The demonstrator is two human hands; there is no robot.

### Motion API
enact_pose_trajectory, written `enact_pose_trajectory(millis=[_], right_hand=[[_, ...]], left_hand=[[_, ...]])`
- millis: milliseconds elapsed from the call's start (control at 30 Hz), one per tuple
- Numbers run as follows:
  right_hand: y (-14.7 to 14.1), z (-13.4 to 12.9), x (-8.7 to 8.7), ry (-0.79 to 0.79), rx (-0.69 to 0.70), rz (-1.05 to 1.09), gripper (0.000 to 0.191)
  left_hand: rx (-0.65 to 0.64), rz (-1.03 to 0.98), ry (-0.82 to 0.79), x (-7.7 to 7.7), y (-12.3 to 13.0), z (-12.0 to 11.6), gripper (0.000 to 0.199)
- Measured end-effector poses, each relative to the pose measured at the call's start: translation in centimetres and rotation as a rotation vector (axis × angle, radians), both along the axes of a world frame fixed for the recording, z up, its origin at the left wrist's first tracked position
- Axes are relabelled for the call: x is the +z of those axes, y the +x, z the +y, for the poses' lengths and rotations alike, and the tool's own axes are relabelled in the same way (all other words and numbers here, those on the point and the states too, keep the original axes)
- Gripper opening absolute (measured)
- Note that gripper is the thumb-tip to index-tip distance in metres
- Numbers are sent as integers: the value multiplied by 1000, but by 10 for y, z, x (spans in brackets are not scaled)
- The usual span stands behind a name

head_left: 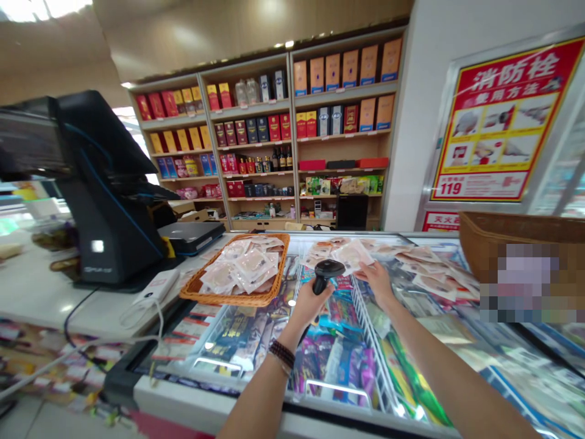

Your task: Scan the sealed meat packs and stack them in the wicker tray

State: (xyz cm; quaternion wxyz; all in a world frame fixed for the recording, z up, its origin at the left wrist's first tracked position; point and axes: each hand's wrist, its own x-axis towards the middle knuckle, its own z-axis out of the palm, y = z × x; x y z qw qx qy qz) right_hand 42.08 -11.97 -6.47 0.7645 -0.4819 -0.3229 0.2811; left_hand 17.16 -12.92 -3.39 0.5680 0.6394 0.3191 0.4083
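Note:
My left hand [311, 303] is wrapped round the grip of a black handheld barcode scanner [329, 267], above the glass top of a chest freezer. To its right, my right hand [375, 281] pinches the edge of a small clear packet [353, 256] with pale contents I cannot make out. The scanner's head is close to this packet. More flat packets [425, 268] lie spread on the glass to the right, and a few lie behind the scanner. At left, an orange wicker basket [280, 281] holds a pile of similar packets.
Beneath the glass, wire baskets [372, 341] hold colourful wrapped goods. A black checkout terminal [98, 201] and a flat scale [192, 235] stand on the left counter, with cables [159, 323] nearby. A brown basket [470, 244] is at right. Shelves [256, 137] of boxes line the back.

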Motion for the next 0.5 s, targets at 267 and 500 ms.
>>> enact_pose_trajectory(millis=[267,500], right_hand=[[-8,44,20,-119,-111,208,43],[-89,120,79,-51,177,165,34]], left_hand=[[144,-10,80,39,-31,23,41],[390,38,157,78,-111,46,35]])
